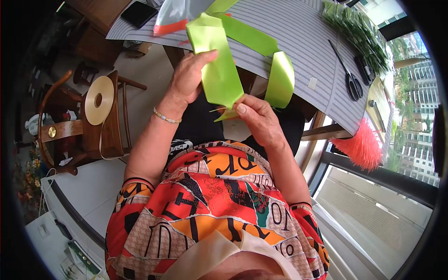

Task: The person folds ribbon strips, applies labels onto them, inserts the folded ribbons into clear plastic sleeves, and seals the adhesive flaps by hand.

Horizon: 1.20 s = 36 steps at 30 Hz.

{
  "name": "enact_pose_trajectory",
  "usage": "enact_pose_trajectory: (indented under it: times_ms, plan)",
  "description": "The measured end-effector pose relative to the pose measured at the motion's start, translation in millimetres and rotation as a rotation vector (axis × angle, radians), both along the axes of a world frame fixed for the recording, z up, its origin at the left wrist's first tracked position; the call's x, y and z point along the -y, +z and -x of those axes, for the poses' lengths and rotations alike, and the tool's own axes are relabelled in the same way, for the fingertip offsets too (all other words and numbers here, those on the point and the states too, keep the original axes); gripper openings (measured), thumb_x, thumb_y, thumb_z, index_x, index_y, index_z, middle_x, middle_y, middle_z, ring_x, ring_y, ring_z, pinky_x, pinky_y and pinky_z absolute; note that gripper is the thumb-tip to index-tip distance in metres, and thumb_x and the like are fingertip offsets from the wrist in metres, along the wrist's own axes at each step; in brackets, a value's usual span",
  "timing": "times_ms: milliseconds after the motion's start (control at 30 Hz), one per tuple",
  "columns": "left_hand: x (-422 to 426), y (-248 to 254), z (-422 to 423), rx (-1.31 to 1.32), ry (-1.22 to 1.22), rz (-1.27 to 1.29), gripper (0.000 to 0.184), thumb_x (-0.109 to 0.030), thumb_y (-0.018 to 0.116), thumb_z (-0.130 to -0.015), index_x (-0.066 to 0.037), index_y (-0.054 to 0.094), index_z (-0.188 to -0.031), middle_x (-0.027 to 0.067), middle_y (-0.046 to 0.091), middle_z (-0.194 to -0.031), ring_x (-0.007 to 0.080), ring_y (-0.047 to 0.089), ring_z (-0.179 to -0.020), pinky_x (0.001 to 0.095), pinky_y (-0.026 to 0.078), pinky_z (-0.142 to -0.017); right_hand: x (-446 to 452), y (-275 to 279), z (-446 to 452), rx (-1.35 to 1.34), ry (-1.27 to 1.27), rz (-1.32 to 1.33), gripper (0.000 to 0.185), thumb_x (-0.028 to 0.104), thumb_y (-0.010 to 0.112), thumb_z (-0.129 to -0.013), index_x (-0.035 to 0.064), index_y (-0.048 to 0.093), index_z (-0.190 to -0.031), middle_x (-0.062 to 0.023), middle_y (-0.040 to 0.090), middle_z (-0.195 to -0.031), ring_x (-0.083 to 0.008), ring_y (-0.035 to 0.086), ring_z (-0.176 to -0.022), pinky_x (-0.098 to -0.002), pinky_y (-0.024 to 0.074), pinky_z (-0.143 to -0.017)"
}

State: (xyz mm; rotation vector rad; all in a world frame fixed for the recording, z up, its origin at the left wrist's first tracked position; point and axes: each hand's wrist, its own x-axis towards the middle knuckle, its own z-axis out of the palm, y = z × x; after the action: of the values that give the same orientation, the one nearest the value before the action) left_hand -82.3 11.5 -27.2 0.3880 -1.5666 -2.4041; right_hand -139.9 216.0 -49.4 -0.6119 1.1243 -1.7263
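A wide, shiny green ribbon (217,65) is held up in front of my body, folded into a long flat loop. My left hand (189,77) grips its left edge, the thumb lying across the front face. At the lower end of the loop, my right hand (259,119) pinches the gathered ribbon between thumb and fingers. A thin pale strand sticks out to the left of that pinch. More of the green ribbon runs over the table edge and hangs down to the right of the loop.
The striped table (308,46) bears black scissors (352,84), green artificial stems (357,35), a black phone-like object (139,15) and a clear bag with a red edge (170,28). Red bristly material (361,144) hangs at the right corner. A cream ribbon roll (105,100) rests on the wooden chair (116,126).
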Motion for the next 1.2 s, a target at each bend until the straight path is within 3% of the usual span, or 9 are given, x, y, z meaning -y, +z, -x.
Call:
enact_pose_trajectory:
  times_ms: [67,300,400,467,667,800,933,1033,1200]
  plan:
    - [2.8,3.9,-2.1,-0.008,0.062,-0.029,0.038,-0.024,0.052,-0.097,0.005,0.058,-0.119,0.0164,0.068,-0.106,0.0200,0.067,-0.093,0.0334,0.055,-0.082,-8.1,8.7,4.4,-0.101,-0.008,-0.075,0.034,0.025,0.071,-0.090,0.0007,0.064,-0.113,-0.0087,0.067,-0.105,-0.0150,0.062,-0.096,-0.0300,0.0491,-0.089]
    - [1.2,9.7,0.2,-0.079,0.246,-0.088,0.035,-0.023,0.051,-0.097,0.006,0.058,-0.117,0.0176,0.068,-0.106,0.0222,0.067,-0.093,0.0348,0.055,-0.083,-4.8,31.9,-10.3,-1.298,-0.570,-0.064,0.042,0.008,0.082,-0.071,0.0067,0.064,-0.109,-0.0077,0.056,-0.100,-0.0222,0.057,-0.092,-0.0329,0.0483,-0.081]
    - [0.3,3.1,3.0,-0.056,0.238,-0.115,0.029,-0.019,0.055,-0.094,-0.001,0.062,-0.115,0.0070,0.066,-0.105,0.0165,0.065,-0.092,0.0327,0.053,-0.083,12.3,33.2,-9.3,-1.554,-0.622,0.057,0.042,0.009,0.078,-0.063,0.0150,0.067,-0.104,-0.0053,0.053,-0.097,-0.0251,0.053,-0.091,-0.0367,0.0437,-0.077]
    - [-1.7,2.9,2.9,-0.025,0.238,-0.097,0.032,-0.021,0.053,-0.095,0.004,0.060,-0.115,0.0137,0.067,-0.105,0.0206,0.066,-0.093,0.0345,0.054,-0.084,21.8,30.9,-6.6,-1.654,-0.645,0.101,0.034,0.013,0.073,-0.065,0.0166,0.069,-0.098,-0.0034,0.052,-0.096,-0.0240,0.052,-0.091,-0.0375,0.0399,-0.078]
    - [3.3,1.4,0.3,-0.012,0.273,-0.136,0.034,-0.022,0.053,-0.096,0.006,0.058,-0.116,0.0180,0.068,-0.105,0.0233,0.067,-0.093,0.0367,0.055,-0.084,9.4,49.5,-9.3,-1.463,-0.554,0.249,0.029,0.005,0.080,-0.057,0.0115,0.072,-0.084,-0.0024,0.054,-0.082,-0.0238,0.054,-0.080,-0.0346,0.0453,-0.069]
    - [12.3,-0.6,-3.3,-0.027,0.250,-0.221,0.034,-0.021,0.054,-0.096,0.005,0.057,-0.118,0.0191,0.067,-0.107,0.0241,0.067,-0.094,0.0375,0.057,-0.082,-17.9,63.3,-3.3,-1.333,-0.407,0.241,0.025,0.009,0.080,-0.062,0.0098,0.071,-0.085,-0.0031,0.058,-0.083,-0.0237,0.056,-0.077,-0.0356,0.0472,-0.068]
    - [15.8,8.2,-6.6,-0.038,0.183,-0.342,0.034,-0.019,0.054,-0.094,0.002,0.054,-0.121,0.0155,0.066,-0.107,0.0246,0.066,-0.095,0.0406,0.056,-0.085,-45.8,51.8,15.8,-1.243,-0.174,-0.293,0.018,0.004,0.073,-0.074,0.0067,0.071,-0.092,-0.0087,0.068,-0.080,-0.0283,0.065,-0.074,-0.0370,0.0515,-0.067]
    - [22.7,8.1,-8.5,-0.113,-0.015,-0.527,0.035,-0.020,0.052,-0.095,0.002,0.052,-0.123,0.0175,0.065,-0.109,0.0253,0.067,-0.095,0.0420,0.058,-0.082,-47.3,24.3,28.7,-1.503,-0.384,-0.396,0.012,0.007,0.072,-0.077,0.0066,0.068,-0.088,-0.0080,0.065,-0.070,-0.0297,0.063,-0.068,-0.0372,0.0515,-0.066]
    - [13.4,15.8,-1.8,-0.069,-0.075,-0.682,0.037,-0.029,0.048,-0.098,0.004,0.059,-0.113,0.0079,0.063,-0.084,0.0188,0.060,-0.069,0.0359,0.051,-0.058,-20.0,18.7,31.8,-1.275,-0.402,-0.095,0.028,0.002,0.080,-0.068,0.0060,0.059,-0.087,-0.0089,0.060,-0.094,-0.0272,0.061,-0.084,-0.0359,0.0508,-0.067]
